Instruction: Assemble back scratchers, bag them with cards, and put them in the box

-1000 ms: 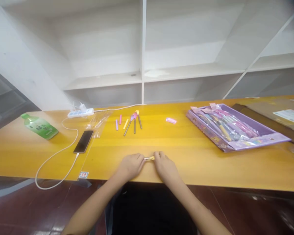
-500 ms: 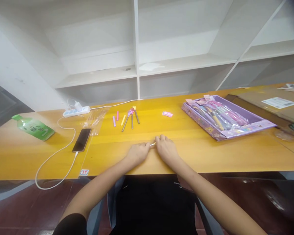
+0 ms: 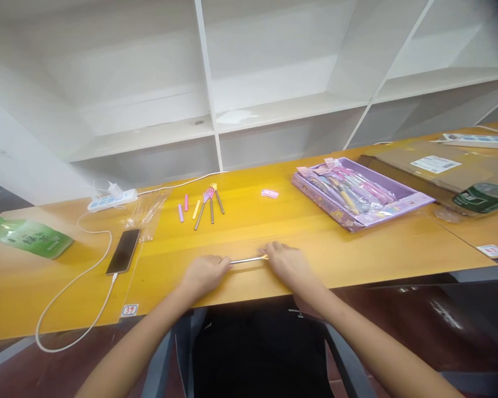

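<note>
Head view: left hand [image 3: 206, 274] and right hand [image 3: 289, 267], both closed, grip opposite ends of the thin silver metal rod with yellow tip [image 3: 247, 260], probably to hold it steady over the yellow wooden table [image 3: 357, 255]; beyond, three grey metal rods with coloured claw heads [image 3: 212, 211] lie together.

I read a red "39" on the small label [image 3: 130, 310] at the bench [image 3: 240, 221]'s front edge.

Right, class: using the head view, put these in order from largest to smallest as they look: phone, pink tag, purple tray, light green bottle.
1. Purple tray
2. Light green bottle
3. Phone
4. Pink tag
</note>
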`<act>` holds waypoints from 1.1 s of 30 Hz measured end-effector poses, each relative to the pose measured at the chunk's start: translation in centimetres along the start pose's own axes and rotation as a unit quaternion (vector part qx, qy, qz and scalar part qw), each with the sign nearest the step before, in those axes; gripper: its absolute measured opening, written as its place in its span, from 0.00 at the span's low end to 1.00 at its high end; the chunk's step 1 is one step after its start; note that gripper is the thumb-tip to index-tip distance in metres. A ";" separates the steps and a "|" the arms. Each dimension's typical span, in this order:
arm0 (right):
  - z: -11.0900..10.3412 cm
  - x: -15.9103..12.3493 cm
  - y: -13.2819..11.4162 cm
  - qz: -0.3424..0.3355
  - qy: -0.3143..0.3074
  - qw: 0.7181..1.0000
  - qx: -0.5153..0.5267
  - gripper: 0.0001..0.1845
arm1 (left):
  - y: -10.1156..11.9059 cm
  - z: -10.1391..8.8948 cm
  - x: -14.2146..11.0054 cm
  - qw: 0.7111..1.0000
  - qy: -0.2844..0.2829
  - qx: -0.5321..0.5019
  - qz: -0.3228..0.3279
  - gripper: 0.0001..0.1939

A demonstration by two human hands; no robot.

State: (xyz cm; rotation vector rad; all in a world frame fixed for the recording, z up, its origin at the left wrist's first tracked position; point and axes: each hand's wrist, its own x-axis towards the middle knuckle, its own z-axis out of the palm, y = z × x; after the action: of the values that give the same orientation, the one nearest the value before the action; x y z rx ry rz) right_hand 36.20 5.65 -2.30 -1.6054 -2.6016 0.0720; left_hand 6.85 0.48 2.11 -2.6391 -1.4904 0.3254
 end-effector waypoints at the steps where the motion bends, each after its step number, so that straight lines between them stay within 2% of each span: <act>1: -0.3 -0.9 2.5 0.010 0.011 1.000 -0.004 0.17 | -1.6 -0.2 -1.8 1.000 0.011 0.020 -0.012 0.11; 3: -0.7 -2.9 8.2 0.065 0.039 0.997 -0.022 0.11 | -5.3 -0.4 -5.8 0.997 0.043 0.046 -0.041 0.11; 5: -0.8 -4.7 13.6 0.151 0.047 0.986 -0.047 0.13 | -8.4 -0.2 -9.5 0.994 0.086 0.038 -0.057 0.14; 7: -0.5 -6.3 17.0 0.155 0.027 0.984 -0.078 0.18 | -10.1 0.5 -12.0 0.994 0.096 0.022 -0.052 0.16; 8: -0.2 -7.0 17.8 0.150 0.024 0.985 -0.085 0.19 | -10.3 1.0 -12.6 0.994 0.096 0.016 -0.049 0.18; 11: 0.9 -8.0 17.6 0.144 0.017 0.988 -0.057 0.19 | -9.5 2.4 -12.8 0.993 0.096 -0.012 -0.065 0.20; 14: 1.7 -7.8 16.3 0.192 -0.009 0.981 0.016 0.20 | -8.3 3.2 -11.7 0.988 0.092 -0.055 -0.114 0.21; 18: 2.2 -7.3 15.8 0.254 -0.016 0.966 0.045 0.24 | -8.1 3.4 -10.9 0.981 0.085 -0.086 -0.153 0.22; 24: 2.5 -7.6 16.3 0.240 -0.003 0.970 0.049 0.24 | -8.3 3.0 -10.8 0.974 0.117 -0.073 -0.178 0.23; 29: 1.5 -6.5 17.4 0.214 -0.048 0.973 0.071 0.19 | -9.7 2.5 -10.5 0.981 0.109 -0.038 -0.154 0.23; 33: -0.1 -4.7 18.7 0.242 -0.035 0.969 0.038 0.20 | -11.5 1.3 -9.8 0.984 0.108 -0.006 -0.141 0.28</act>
State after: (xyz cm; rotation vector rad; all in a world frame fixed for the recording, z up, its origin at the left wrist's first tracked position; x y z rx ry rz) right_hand 54.96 9.84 -4.00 -2.1999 -2.1562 0.2568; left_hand -7.90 -1.96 4.34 -2.3359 -1.7598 0.0058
